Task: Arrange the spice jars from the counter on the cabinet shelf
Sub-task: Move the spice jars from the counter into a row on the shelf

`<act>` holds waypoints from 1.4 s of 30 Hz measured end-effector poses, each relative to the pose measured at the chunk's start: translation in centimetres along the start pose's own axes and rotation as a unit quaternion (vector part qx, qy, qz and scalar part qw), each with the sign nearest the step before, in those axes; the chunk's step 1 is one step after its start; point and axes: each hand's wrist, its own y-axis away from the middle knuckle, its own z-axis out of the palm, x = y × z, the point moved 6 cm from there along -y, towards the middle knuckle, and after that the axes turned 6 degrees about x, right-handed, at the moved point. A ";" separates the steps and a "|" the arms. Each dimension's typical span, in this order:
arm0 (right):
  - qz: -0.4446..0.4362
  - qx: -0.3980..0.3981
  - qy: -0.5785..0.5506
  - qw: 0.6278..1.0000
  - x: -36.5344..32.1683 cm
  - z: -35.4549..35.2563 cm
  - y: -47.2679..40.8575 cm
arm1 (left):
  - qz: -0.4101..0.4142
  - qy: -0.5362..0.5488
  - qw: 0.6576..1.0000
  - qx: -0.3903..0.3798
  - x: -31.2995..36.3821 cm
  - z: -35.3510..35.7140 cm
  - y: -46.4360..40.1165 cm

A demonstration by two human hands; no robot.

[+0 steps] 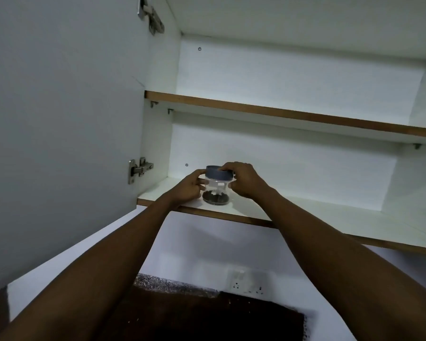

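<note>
A clear spice jar (215, 190) with a grey-blue lid and dark spice at its bottom stands upright on the lower cabinet shelf (293, 215), near its left front corner. My left hand (188, 187) grips the jar's left side. My right hand (244, 179) wraps the lid and right side. Both forearms reach up from the bottom of the view. The counter's other jars are out of sight.
The cabinet door (59, 119) hangs open on the left, with hinges (139, 169) at its edge. An upper shelf (293, 114) spans above. Below are a white wall with a socket plate (247, 285) and a dark speckled counter (194, 313).
</note>
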 end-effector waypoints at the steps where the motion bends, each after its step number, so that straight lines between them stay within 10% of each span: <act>1: 0.003 -0.007 -0.010 1.000 -0.3 0.3 -0.5 | -0.004 -0.006 1.000 -0.004 -0.2 -0.3 0.0; 22: -0.025 -0.148 0.123 0.981 -2.8 3.8 -9.1 | -0.053 0.046 0.994 0.088 -3.9 -3.3 -3.0; 42: -0.028 -0.051 0.015 0.998 -0.9 10.2 -13.0 | -0.102 0.020 0.981 0.165 -6.4 -4.6 -4.6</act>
